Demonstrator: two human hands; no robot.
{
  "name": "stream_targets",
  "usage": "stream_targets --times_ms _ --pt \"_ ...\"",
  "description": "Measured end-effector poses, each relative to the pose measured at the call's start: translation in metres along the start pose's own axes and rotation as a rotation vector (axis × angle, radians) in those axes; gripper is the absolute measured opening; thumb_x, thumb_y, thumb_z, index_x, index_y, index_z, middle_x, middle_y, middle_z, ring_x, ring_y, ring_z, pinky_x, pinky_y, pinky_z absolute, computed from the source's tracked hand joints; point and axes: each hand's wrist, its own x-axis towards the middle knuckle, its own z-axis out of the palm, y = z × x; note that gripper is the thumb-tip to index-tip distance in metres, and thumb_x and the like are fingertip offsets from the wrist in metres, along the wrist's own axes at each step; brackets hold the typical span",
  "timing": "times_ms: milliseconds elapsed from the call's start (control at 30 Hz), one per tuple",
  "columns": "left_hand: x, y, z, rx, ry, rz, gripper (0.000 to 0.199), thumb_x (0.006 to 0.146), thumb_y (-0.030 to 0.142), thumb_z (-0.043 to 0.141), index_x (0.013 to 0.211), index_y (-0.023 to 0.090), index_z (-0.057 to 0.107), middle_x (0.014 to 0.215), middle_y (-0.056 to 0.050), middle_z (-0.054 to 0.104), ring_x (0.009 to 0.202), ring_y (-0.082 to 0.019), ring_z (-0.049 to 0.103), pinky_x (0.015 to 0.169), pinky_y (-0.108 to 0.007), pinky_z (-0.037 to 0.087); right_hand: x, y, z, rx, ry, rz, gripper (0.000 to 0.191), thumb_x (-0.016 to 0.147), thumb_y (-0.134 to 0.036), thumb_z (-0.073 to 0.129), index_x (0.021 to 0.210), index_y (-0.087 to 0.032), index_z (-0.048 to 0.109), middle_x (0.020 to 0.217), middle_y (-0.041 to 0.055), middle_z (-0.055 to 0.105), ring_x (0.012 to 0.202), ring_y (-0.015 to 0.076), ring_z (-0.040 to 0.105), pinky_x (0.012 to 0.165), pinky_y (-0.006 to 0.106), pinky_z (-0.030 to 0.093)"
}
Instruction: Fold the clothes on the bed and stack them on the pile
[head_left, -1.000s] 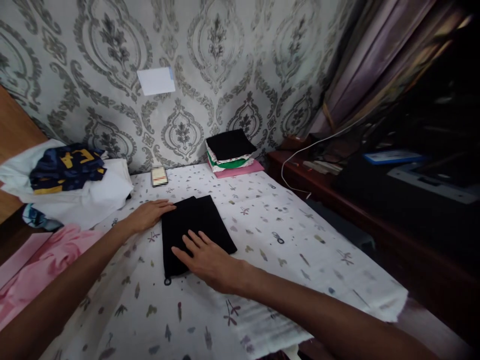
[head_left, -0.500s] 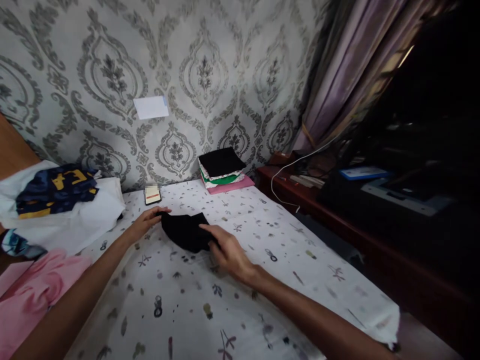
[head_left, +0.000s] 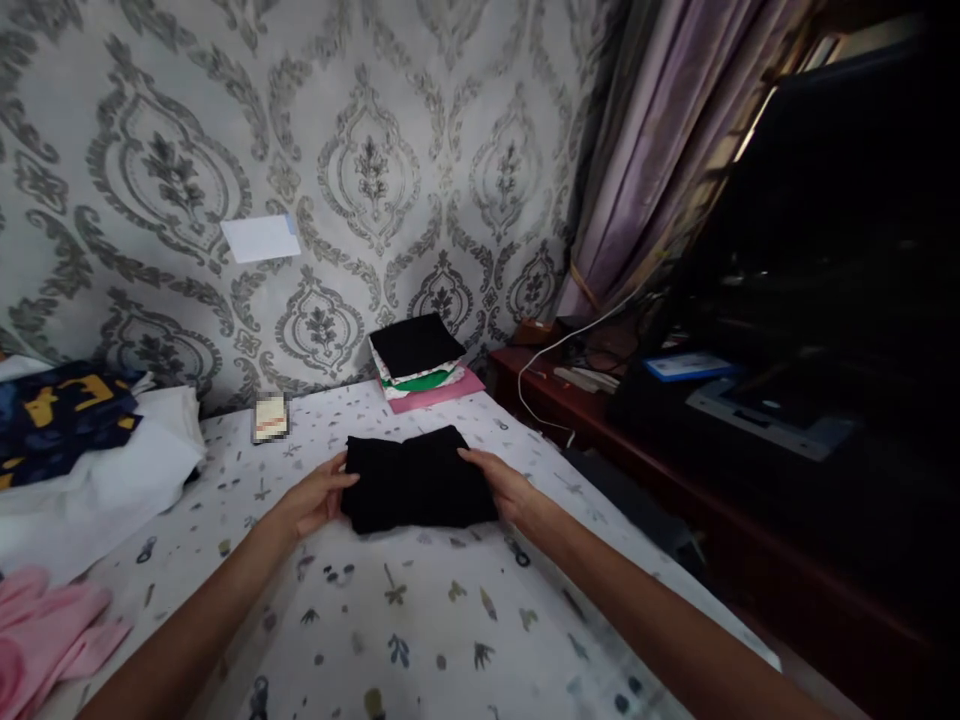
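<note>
A folded black garment (head_left: 416, 480) is held between my two hands just over the patterned white sheet (head_left: 420, 620). My left hand (head_left: 319, 497) grips its left side, thumb on top and the other fingers beneath. On the right edge my right hand (head_left: 506, 485) holds it in the same way, its lower fingers hidden by the cloth. Beyond the garment, near the wall, stands a stack of folded clothes (head_left: 424, 382) with a black piece on top and green, white and pink ones under it.
A phone (head_left: 271, 417) lies near the wall. White cloth (head_left: 97, 500), a navy and yellow garment (head_left: 67, 415) and pink clothing (head_left: 52, 640) are heaped at left. On the right a dark red table (head_left: 517, 365) borders the bed, with a white cable (head_left: 540, 350) hanging over its edge.
The black garment has turned from tilted and partly bunched to a wider, squarer shape facing me. My right hand has moved to its right edge, my left to its left side. The view has swung right.
</note>
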Motion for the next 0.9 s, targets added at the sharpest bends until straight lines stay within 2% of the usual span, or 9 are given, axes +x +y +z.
stream_targets --times_ms 100,200,300,400,500,567,667,733,900 --pt "0.009 0.007 0.002 0.059 0.022 -0.02 0.075 0.069 0.02 0.083 0.137 0.033 0.055 0.096 -0.004 0.074 0.082 -0.022 0.073 0.066 -0.028 0.055 0.0 -0.008 -0.012 -0.058 -0.17 -0.056 0.039 0.063 -0.022 0.081 0.099 -0.02 0.065 0.089 0.0027 0.076 0.081 0.02 0.072 0.082 0.033 0.057" --pt "0.025 0.03 0.011 0.147 0.026 0.074 0.068 0.069 0.02 0.082 0.132 0.03 0.059 0.091 -0.001 0.072 0.07 -0.014 0.068 0.061 -0.022 0.049 0.013 -0.036 -0.019 -0.178 -0.227 -0.153 0.057 0.055 -0.015 0.08 0.108 -0.023 0.063 0.094 0.0001 0.075 0.084 0.0202 0.072 0.08 0.033 0.056" --pt "0.047 0.064 0.029 0.195 0.051 0.18 0.063 0.066 0.017 0.082 0.125 0.028 0.062 0.088 0.002 0.069 0.058 -0.009 0.06 0.057 -0.02 0.047 0.04 -0.079 -0.019 -0.212 -0.225 -0.274 0.061 0.055 -0.015 0.077 0.113 -0.024 0.062 0.1 0.0002 0.074 0.086 0.0199 0.071 0.079 0.033 0.056" --pt "0.075 0.094 0.052 0.14 0.059 0.241 0.055 0.069 0.028 0.081 0.12 0.028 0.061 0.092 0.001 0.068 0.061 -0.012 0.062 0.058 -0.027 0.053 0.073 -0.125 -0.016 -0.19 -0.218 -0.366 0.058 0.053 -0.013 0.075 0.109 -0.024 0.061 0.098 -0.0011 0.073 0.085 0.0176 0.069 0.077 0.03 0.055" --pt "0.11 0.103 0.072 0.084 0.063 0.255 0.042 0.073 0.041 0.08 0.109 0.026 0.063 0.098 -0.002 0.069 0.07 -0.017 0.065 0.061 -0.034 0.057 0.104 -0.153 -0.012 -0.17 -0.209 -0.385 0.053 0.054 -0.011 0.073 0.103 -0.024 0.059 0.089 -0.0031 0.071 0.077 0.0162 0.067 0.075 0.031 0.055" --pt "0.135 0.096 0.079 0.101 0.165 0.255 0.039 0.068 0.034 0.084 0.1 0.022 0.064 0.092 -0.004 0.07 0.071 -0.017 0.065 0.06 -0.032 0.056 0.119 -0.159 -0.011 -0.173 -0.22 -0.372 0.051 0.055 -0.011 0.072 0.103 -0.024 0.058 0.087 -0.0029 0.07 0.075 0.0163 0.066 0.075 0.033 0.055" --pt "0.164 0.087 0.077 0.126 0.299 0.252 0.037 0.061 0.017 0.084 0.093 0.019 0.065 0.082 -0.003 0.071 0.071 -0.018 0.065 0.058 -0.028 0.052 0.133 -0.163 -0.012 -0.19 -0.266 -0.356 0.051 0.057 -0.011 0.071 0.105 -0.023 0.058 0.089 -0.0013 0.071 0.077 0.0171 0.067 0.077 0.035 0.056" --pt "0.177 0.093 0.072 0.091 0.3 0.3 0.036 0.061 0.013 0.08 0.094 0.019 0.066 0.082 -0.003 0.072 0.074 -0.018 0.068 0.06 -0.026 0.053 0.142 -0.171 -0.017 -0.199 -0.272 -0.371 0.051 0.058 -0.012 0.071 0.106 -0.023 0.059 0.088 -0.0011 0.071 0.076 0.0177 0.067 0.077 0.036 0.056" --pt "0.21 0.152 0.061 0.043 0.339 0.478 0.027 0.066 0.01 0.074 0.093 0.015 0.069 0.085 -0.006 0.076 0.075 -0.02 0.071 0.066 -0.029 0.058 0.183 -0.214 -0.028 -0.213 -0.142 -0.455 0.054 0.058 -0.012 0.069 0.109 -0.025 0.061 0.081 -0.003 0.07 0.07 0.0176 0.065 0.074 0.037 0.056"
